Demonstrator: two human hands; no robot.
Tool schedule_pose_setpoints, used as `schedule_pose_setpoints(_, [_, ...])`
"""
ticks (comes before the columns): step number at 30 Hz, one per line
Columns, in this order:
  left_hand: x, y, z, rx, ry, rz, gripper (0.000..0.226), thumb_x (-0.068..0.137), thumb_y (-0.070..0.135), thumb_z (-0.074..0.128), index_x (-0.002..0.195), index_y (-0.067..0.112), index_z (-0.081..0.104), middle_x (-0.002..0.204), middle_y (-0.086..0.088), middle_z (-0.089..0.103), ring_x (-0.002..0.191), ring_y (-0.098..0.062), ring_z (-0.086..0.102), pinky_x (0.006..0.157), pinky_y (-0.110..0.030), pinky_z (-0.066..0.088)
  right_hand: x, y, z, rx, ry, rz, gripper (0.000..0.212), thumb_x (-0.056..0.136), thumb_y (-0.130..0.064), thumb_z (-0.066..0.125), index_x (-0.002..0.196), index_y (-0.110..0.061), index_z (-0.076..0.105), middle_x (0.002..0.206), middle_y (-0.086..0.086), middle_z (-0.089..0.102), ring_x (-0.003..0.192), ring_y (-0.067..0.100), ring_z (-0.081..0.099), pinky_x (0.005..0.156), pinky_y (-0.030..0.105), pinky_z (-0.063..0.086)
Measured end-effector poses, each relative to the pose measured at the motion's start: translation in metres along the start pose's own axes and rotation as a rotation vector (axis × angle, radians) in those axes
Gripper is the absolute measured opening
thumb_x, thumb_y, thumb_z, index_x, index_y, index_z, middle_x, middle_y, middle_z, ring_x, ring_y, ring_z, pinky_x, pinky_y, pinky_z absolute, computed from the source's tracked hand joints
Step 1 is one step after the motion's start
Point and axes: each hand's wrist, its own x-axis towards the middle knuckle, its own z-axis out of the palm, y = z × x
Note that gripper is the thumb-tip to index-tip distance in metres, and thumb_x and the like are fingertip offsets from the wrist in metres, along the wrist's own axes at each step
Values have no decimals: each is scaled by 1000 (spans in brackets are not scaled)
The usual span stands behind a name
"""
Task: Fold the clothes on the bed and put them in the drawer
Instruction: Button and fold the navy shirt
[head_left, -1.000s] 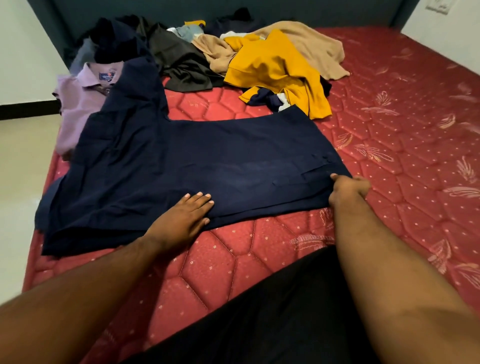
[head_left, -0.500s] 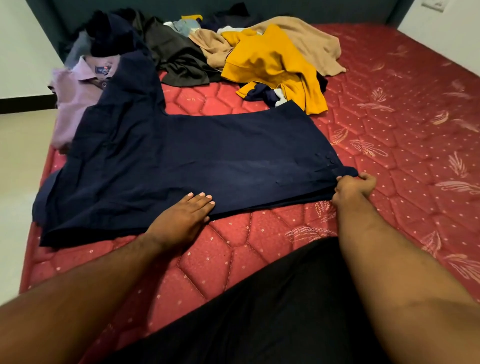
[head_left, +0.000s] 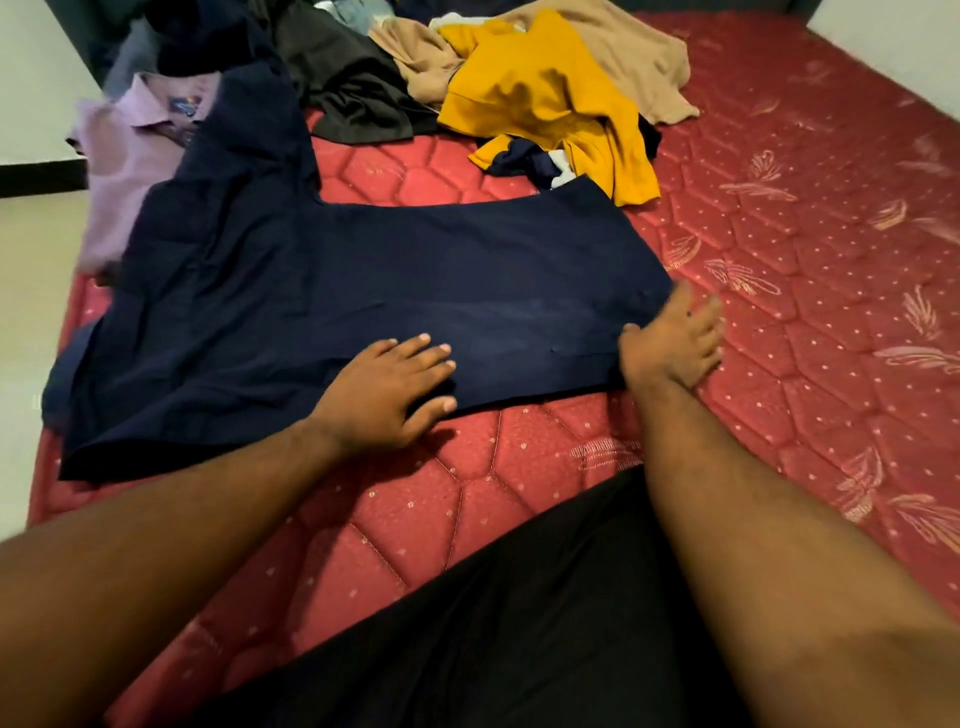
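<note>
**Smoothing the navy garment, most of the pile still waiting**

Since a second ago our right hand (head_left: 675, 340) has let go of the corner it was pinching; its fingers now lie spread and fairly straight at the right edge of the navy garment (head_left: 363, 291), partly on the cloth and partly on the red mattress (head_left: 805, 260). Our left hand (head_left: 387, 389) has slid a little further onto the near hem and presses flat, fingers apart, gripping nothing.

The navy garment lies spread across the near middle of the bed, one part reaching up towards the far left. We judge it is being flattened and squared, with its folding at most begun.

Much is left. Beyond it, a yellow shirt (head_left: 540, 98), a tan garment (head_left: 623, 57), a dark olive piece (head_left: 358, 98) and a lilac collared shirt (head_left: 130, 171) lie in a loose, unfolded heap near the head of the bed. We see no folded stack and no drawer, so as far as we can tell nothing has been put away.
</note>
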Motion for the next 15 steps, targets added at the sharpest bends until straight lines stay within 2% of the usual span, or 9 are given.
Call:
schedule_pose_setpoints(1, [15,6,-3,-24,-31,-58,65,94,54,27,129,12,61,140,-7,56,133,-28,48,104,-47,40,-5,-7,9,-36,-43,-142,72,83,-30,69,145,-25,33,155,14,23,142,35,21,114,53,23])
schedule_pose_setpoints(3, [42,16,-2,-53,-110,-195,69,95,57,18,144,17,45,154,-1,38,146,-23,28,115,-48,24,-16,-21,26,-89,-242,-419,64,89,-39,60,147,-26,34,156,11,23,145,33,14,116,54,15])
schedule_pose_setpoints(5, [58,15,12,-76,-161,-320,68,97,60,21,153,21,27,162,3,20,150,-20,10,120,-51,8,-18,-25,42,-129,-413,-583,60,95,-49,47,149,-32,29,160,4,16,148,28,5,117,55,5])
schedule_pose_setpoints(7, [60,6,27,-94,-200,-435,77,94,68,22,156,23,13,164,6,8,151,-18,2,120,-53,1,-11,-21,54,-181,-494,-624,60,96,-59,35,151,-39,21,162,-4,10,149,23,1,117,55,-1])
schedule_pose_setpoints(9, [54,-3,38,-65,-189,-478,84,89,75,20,156,26,6,164,9,3,151,-16,-1,120,-53,-1,-2,-15,59,-226,-491,-633,60,96,-62,27,151,-42,16,162,-9,7,149,18,0,117,55,-4])
schedule_pose_setpoints(15, [67,5,37,-105,-211,-593,95,83,83,15,156,24,5,164,10,0,150,-18,-6,115,-62,-8,0,-13,64,-258,-455,-627,60,97,-63,19,152,-42,10,162,-12,3,149,13,-3,117,54,-7])
